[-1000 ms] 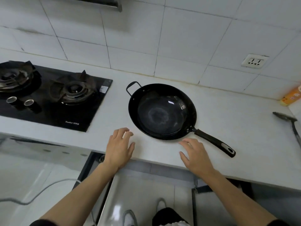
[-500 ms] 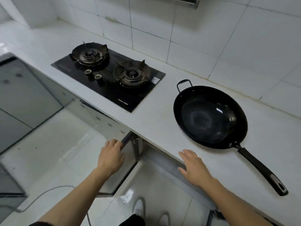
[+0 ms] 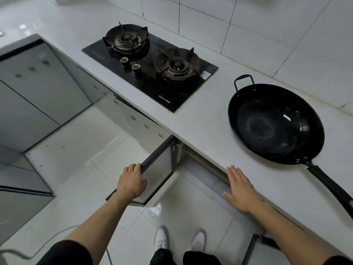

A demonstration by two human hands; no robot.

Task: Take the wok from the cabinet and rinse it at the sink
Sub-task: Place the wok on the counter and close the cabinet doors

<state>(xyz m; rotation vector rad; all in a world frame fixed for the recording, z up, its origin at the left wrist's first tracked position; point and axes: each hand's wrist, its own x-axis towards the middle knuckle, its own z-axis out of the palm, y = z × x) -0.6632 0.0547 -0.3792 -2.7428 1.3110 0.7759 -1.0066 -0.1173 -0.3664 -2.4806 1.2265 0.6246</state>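
From the head camera, your left hand (image 3: 131, 183) has come off the bench (image 3: 200, 119) and gone down to the open cabinet door (image 3: 158, 165). A second ago it lay flat on the bench near the wok. Now its fingers (image 3: 133, 167) are curled over the top edge of the door, grasping it. Your right hand (image 3: 241, 190) has slid back to the front edge of the bench. It lies flat there with its fingers spread, holding nothing.

You have also turned your head to the left, so the stove (image 3: 150, 67) now sits in the middle of the view.

I think this means you are about to shut the door. The wok is already out of the cabinet. Rinsing it is not done yet, and no sink shows here.

The wok (image 3: 275, 123) sits upright on the bench, to the right of the stove and apart from it. It is black, round and shiny, with a pale ring mark in the bottom. It looks empty. Its long handle (image 3: 332, 188) points toward you, and a small loop handle (image 3: 244, 81) is on the far side.
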